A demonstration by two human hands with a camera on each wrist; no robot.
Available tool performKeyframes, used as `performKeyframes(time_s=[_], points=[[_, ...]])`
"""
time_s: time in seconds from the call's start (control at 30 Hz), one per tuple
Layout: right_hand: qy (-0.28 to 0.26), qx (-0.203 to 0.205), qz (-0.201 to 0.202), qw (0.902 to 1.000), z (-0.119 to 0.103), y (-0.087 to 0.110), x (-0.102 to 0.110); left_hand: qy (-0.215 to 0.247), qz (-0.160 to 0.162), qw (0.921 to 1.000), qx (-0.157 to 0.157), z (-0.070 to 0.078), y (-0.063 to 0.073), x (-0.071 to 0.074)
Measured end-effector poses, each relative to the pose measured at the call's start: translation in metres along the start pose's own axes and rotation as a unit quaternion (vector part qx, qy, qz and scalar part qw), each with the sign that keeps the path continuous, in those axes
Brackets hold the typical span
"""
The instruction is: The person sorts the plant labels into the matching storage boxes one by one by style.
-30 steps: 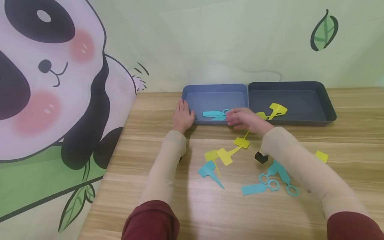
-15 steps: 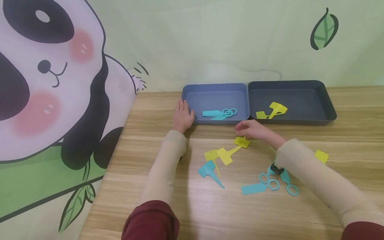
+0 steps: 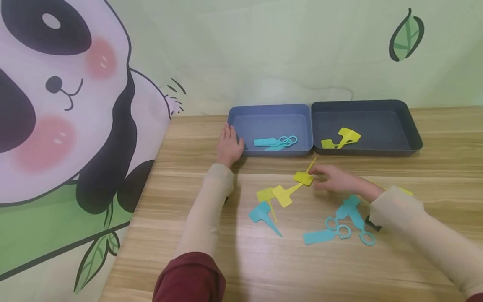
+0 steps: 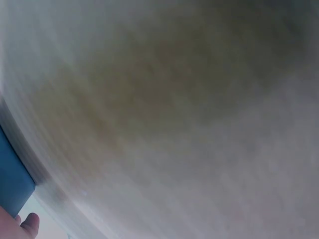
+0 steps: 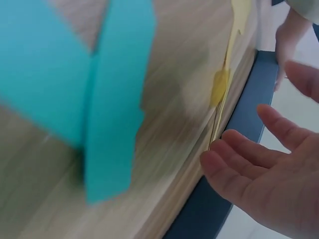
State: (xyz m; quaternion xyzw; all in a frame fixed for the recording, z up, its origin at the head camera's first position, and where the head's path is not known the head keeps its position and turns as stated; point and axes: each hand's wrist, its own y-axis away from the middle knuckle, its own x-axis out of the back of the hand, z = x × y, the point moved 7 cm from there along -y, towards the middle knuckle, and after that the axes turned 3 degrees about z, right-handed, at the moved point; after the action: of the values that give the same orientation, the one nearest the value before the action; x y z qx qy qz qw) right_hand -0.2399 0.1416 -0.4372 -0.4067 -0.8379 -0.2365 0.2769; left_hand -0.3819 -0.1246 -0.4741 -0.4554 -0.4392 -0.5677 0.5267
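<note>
My left hand rests with straight fingers on the left wall of the blue tray; its fingertips show beside that tray in the left wrist view. My right hand holds nothing, its loose fingers right beside a yellow T-shaped plant label with a thin stem. In the right wrist view that hand has spread fingers near the yellow label. Two more yellow labels and a teal T-shaped label lie left of it. Several teal ring tags lie nearer me.
Inside the blue tray are teal ring tags. Yellow labels lie in the dark tray to its right. Another yellow label is partly hidden by my right forearm. A panda-print backdrop stands behind the wooden table.
My right hand has moved from over the blue tray, past its front edge, rightward and nearer to me, beside the yellow label. My left hand has stayed on the tray.
</note>
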Motion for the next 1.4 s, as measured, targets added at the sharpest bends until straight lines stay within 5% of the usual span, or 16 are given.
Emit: performKeyframes(time_s=[0.23, 0.53, 0.77, 1.4], points=[[0.108, 0.061, 0.007, 0.9923, -0.008, 0.024, -0.002, -0.002, -0.006, 1.0, 0.006, 0.0, 0.002, 0.002], [0.185, -0.047, -0.022, 0.9813, 0.01, 0.06, -0.011, 0.0, -0.001, 1.0, 0.004, 0.001, 0.001, 0.002], [0.203, -0.068, -0.023, 0.9765, 0.024, 0.077, -0.013, 0.002, 0.0, 1.0, 0.001, 0.0, 0.001, 0.001], [0.213, 0.024, 0.083, 0.9732, 0.046, 0.093, 0.011, -0.004, -0.006, 1.0, 0.003, 0.0, 0.0, 0.0]])
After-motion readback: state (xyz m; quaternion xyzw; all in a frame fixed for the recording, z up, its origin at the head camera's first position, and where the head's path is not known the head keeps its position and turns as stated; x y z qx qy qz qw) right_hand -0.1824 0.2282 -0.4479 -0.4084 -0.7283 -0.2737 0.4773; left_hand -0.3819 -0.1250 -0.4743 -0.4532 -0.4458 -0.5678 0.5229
